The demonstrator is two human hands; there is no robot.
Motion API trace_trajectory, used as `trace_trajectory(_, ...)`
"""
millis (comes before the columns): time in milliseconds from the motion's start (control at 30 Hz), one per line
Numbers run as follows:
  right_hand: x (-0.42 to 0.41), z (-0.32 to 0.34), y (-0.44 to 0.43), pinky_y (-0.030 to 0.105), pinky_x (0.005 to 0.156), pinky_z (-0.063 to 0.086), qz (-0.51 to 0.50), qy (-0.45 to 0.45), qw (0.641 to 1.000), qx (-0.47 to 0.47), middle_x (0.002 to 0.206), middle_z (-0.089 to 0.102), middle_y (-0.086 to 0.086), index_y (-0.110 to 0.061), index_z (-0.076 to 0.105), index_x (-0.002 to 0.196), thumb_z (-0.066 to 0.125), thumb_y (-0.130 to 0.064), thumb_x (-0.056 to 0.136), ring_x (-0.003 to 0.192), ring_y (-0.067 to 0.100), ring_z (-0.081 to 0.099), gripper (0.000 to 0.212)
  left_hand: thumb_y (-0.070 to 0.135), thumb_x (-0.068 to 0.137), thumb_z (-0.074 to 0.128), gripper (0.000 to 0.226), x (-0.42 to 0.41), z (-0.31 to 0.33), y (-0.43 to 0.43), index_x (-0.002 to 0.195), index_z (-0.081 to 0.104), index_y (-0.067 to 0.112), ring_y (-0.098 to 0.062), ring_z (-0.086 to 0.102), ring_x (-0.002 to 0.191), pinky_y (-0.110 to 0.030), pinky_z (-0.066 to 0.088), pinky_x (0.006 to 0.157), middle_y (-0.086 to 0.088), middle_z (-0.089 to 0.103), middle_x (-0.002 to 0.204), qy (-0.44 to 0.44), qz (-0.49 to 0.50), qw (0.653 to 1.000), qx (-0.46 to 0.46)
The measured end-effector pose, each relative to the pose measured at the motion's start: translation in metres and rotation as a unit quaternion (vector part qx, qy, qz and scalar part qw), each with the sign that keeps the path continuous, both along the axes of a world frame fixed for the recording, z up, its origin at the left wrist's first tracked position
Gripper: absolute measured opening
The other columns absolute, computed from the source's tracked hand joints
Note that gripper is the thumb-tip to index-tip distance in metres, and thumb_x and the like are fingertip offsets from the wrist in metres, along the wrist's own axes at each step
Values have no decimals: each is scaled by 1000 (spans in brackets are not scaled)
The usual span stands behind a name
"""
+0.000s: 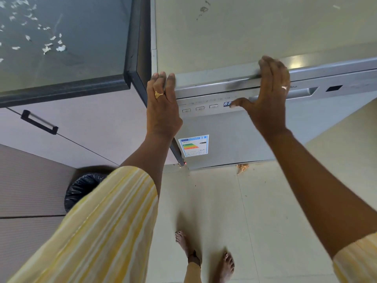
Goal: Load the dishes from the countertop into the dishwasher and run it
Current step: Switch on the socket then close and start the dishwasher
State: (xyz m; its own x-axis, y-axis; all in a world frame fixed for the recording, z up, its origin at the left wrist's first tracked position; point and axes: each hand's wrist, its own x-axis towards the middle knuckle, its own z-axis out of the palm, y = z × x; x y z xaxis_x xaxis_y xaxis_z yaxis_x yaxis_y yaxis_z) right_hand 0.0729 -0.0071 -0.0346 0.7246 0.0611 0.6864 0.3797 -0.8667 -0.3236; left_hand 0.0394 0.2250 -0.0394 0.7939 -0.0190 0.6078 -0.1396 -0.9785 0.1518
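A silver dishwasher (228, 135) stands below me with its door closed. Its control strip (201, 107) has three buttons and a lit blue display (227, 103). My left hand (162, 103) lies flat against the door's top left corner, fingers together and pointing up. My right hand (269, 92) rests on the door's top edge, fingers over the rim, thumb stretched toward the display. Neither hand holds anything. No dishes are in view.
A dark countertop (61, 48) with white scraps on it lies at the upper left. Under it is a cabinet door with a black handle (38, 121). A bin with a black bag (81, 188) stands by my left sleeve. My bare feet (204, 256) are on pale floor tiles.
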Motion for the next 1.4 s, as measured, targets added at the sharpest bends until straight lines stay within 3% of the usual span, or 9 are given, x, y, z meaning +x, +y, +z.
trace_trajectory(100, 7, 0, -15, 48, 111, 16, 46, 43, 989, -130, 143, 38, 21, 4, 36, 137, 77, -49, 58, 134, 39, 31, 103, 2, 54, 76, 86, 0, 1, 1, 129, 35, -1, -39, 34, 123, -45, 43, 102, -27, 48, 125, 5, -2, 1000, -4)
trace_trajectory(300, 10, -6, -14, 48, 110, 22, 16, 10, 987, -158, 138, 44, 19, 0, 38, 134, 87, -30, 48, 129, 36, 38, 103, 5, 56, 79, 88, -1, 2, 1, 130, 32, 2, -42, 39, 124, -44, 44, 101, -25, 47, 127, 12, -2, 1000, -8)
trace_trajectory(367, 13, -9, -15, 48, 109, 25, 12, -12, 985, -174, 137, 45, 20, 0, 38, 133, 82, -18, 55, 127, 37, 40, 92, 7, 58, 80, 85, -2, 2, 2, 131, 36, 0, -42, 40, 124, -43, 45, 101, -25, 47, 128, 16, 3, 1000, -6)
trace_trajectory(500, 19, -13, -18, 45, 105, 32, -4, -105, 979, -175, 133, 51, 18, -3, 40, 130, 53, 3, 74, 122, 33, 46, 58, 11, 63, 81, 83, -3, 2, 2, 134, 38, -2, -40, 37, 128, -42, 44, 100, -24, 44, 132, 33, 15, 999, -2)
trace_trajectory(600, 25, -18, -11, 42, 102, 37, -29, -161, 973, -165, 125, 58, 15, -5, 46, 124, 33, 2, 87, 117, 29, 50, 40, 13, 64, 80, 82, -3, 2, 3, 133, 38, -3, -40, 36, 128, -41, 43, 102, -25, 43, 133, 33, 17, 999, 6)
trace_trajectory(767, 36, -28, -7, 38, 97, 43, -58, -226, 959, -160, 115, 65, 8, -10, 49, 117, 43, -3, 91, 108, 23, 59, 27, 16, 65, 78, 82, -3, 2, 4, 134, 38, -5, -39, 35, 129, -32, 33, 106, -25, 42, 134, 25, 20, 999, 22)
trace_trajectory(900, 42, -31, -10, 37, 96, 43, -53, -244, 956, -156, 115, 65, 7, -11, 50, 117, 50, -2, 88, 109, 22, 56, 30, 20, 65, 79, 84, -4, 3, 5, 133, 37, -5, -40, 35, 129, -26, 24, 105, -25, 42, 134, 18, 24, 999, 33)
trace_trajectory(1267, 45, -28, -12, 34, 96, 38, -46, -271, 951, -140, 112, 66, 6, -11, 54, 115, 47, 1, 87, 109, 21, 53, 31, 20, 64, 79, 84, -8, 10, 0, 132, 38, -8, -42, 37, 127, -32, 30, 104, -27, 43, 132, 24, 33, 998, 48)
trace_trajectory(1400, 41, -26, -13, 34, 101, 32, -24, -238, 963, -123, 116, 63, 9, -7, 56, 117, 47, 4, 78, 113, 22, 48, 41, 19, 64, 79, 84, -10, 11, -2, 133, 37, -9, -42, 35, 128, -22, 18, 106, -27, 41, 133, 27, 33, 998, 44)
